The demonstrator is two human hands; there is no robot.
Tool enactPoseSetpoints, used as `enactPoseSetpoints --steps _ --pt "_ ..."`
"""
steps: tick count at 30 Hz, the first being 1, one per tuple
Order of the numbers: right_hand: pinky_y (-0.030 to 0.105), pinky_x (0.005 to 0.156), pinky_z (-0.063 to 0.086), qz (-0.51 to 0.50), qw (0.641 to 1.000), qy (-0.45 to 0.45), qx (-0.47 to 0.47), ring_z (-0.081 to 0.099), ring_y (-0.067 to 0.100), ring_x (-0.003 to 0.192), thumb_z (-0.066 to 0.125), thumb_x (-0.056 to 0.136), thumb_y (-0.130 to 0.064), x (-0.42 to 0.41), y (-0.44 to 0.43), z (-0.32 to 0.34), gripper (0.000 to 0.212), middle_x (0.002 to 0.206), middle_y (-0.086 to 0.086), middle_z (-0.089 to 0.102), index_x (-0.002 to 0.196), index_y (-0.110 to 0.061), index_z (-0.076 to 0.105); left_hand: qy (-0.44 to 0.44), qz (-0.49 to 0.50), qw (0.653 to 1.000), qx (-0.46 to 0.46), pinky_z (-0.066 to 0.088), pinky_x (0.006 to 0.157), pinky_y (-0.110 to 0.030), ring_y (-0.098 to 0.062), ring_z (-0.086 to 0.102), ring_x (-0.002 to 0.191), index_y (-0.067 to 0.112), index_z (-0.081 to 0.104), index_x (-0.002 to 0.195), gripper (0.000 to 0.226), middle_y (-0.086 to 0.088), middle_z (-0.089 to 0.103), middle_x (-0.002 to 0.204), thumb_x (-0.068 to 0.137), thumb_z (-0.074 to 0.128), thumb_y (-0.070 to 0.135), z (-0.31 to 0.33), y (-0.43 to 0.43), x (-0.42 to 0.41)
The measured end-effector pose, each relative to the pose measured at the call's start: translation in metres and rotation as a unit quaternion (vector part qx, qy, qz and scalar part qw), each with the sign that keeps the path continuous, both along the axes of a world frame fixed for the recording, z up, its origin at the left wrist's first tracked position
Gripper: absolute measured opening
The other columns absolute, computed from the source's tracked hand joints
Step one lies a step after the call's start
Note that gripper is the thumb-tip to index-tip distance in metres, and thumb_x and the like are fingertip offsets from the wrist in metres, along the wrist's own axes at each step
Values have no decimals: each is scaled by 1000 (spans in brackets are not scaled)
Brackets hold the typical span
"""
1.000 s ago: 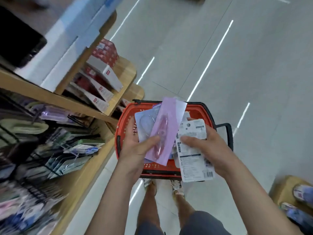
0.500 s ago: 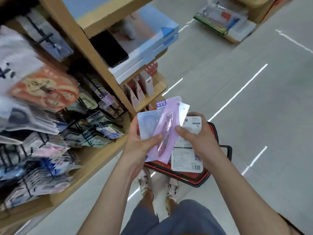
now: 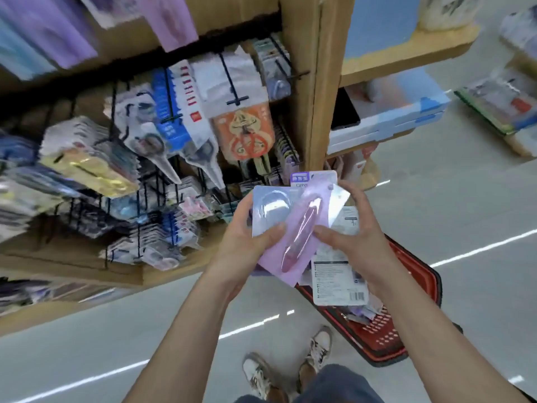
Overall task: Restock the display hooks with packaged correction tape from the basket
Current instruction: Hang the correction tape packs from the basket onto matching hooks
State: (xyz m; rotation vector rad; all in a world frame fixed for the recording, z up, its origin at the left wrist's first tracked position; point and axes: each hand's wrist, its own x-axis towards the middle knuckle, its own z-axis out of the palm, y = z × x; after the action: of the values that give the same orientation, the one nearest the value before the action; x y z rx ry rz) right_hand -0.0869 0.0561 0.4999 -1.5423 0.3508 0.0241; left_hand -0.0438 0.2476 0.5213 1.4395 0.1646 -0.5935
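Observation:
A fan of packaged correction tape sits between both hands at centre frame. On top lies a purple pack with a pink pen-shaped dispenser; a pale blue blister pack lies beneath at the left. My left hand grips these, thumb pressed on the purple pack. My right hand holds a white pack with its printed back and barcode showing, thumb touching the purple pack's right edge. The red basket stands on the floor behind my right forearm. Black display hooks with hanging goods fill the shelf at the left.
A wooden shelf post rises just above the hands. Blue and white boxes lie on the shelf to its right. The wooden shelf lip juts out at the lower left. My shoes stand on grey floor beside the basket.
The view has swung up and left from the basket to the hooks, so the rack now fills the left. Both hands keep the same packs, raised closer to the shelf post.

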Motion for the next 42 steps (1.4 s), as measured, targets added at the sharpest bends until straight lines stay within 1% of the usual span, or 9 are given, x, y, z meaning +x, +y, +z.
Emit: enactPoseSetpoints --steps 2,6,8,13,17,24,28,34,42 --pt "50 100 51 20 1000 -9 7 58 22 121 86 74 -17 6 22 7 78 136 -5 55 128 -56 46 -7 86 996 19 55 56 -37 -20 73 81 37 53 131 46 -1 72 113 93 68 16 2 24 -3" --pt "39 97 52 52 998 -24 -5 56 13 124 88 71 -14 16 61 22 83 138 -13 52 131 -53 45 -63 199 977 43 58 82 -45 -23 68 106 38 57 127 40 3 67 124 90 71 29 13 79 -12" --pt "43 99 51 76 997 -20 -13 58 15 123 92 65 -20 21 80 34 84 134 -11 59 132 -47 49 -105 222 968 49 59 75 -35 -22 70 95 37 61 120 33 -3 70 118 92 68 20 26 109 -16" --pt "36 76 57 166 983 -30 -73 73 12 82 88 69 -8 32 134 69 44 92 -6 77 105 -25 68 -80 159 981 72 55 71 -37 -27 70 88 33 54 133 52 -13 73 108 89 70 11 58 194 -20" --pt "29 75 52 189 975 -62 -94 71 7 80 87 69 -6 40 175 97 44 92 -8 77 104 -25 68 -116 69 986 96 48 78 -47 -29 67 92 42 58 125 68 -6 74 110 79 67 -8 90 259 -29" --pt "30 102 48 322 909 -147 -221 63 -1 110 91 67 -21 56 219 155 63 115 -18 70 122 -33 63 -299 140 866 375 44 55 -8 10 59 60 25 69 76 18 15 69 71 79 80 12 148 315 -21" --pt "-1 99 30 416 840 -187 -294 44 -23 120 90 68 -22 71 248 177 66 130 -35 51 118 -48 56 -361 93 832 411 38 59 -5 11 55 63 21 70 83 15 13 66 75 76 83 19 169 319 0" --pt "19 107 38 513 781 -191 -300 53 -2 122 89 69 -20 104 282 169 68 128 -17 60 129 -28 60 -326 181 905 205 48 54 -16 0 61 55 19 71 72 11 12 70 61 73 81 14 184 325 21" --pt "25 110 39 512 805 -195 -228 55 -1 120 93 66 -22 146 313 142 70 126 -16 62 127 -30 61 -232 216 940 124 57 71 -30 -14 70 75 18 72 98 32 0 77 84 92 56 -9 174 359 36"
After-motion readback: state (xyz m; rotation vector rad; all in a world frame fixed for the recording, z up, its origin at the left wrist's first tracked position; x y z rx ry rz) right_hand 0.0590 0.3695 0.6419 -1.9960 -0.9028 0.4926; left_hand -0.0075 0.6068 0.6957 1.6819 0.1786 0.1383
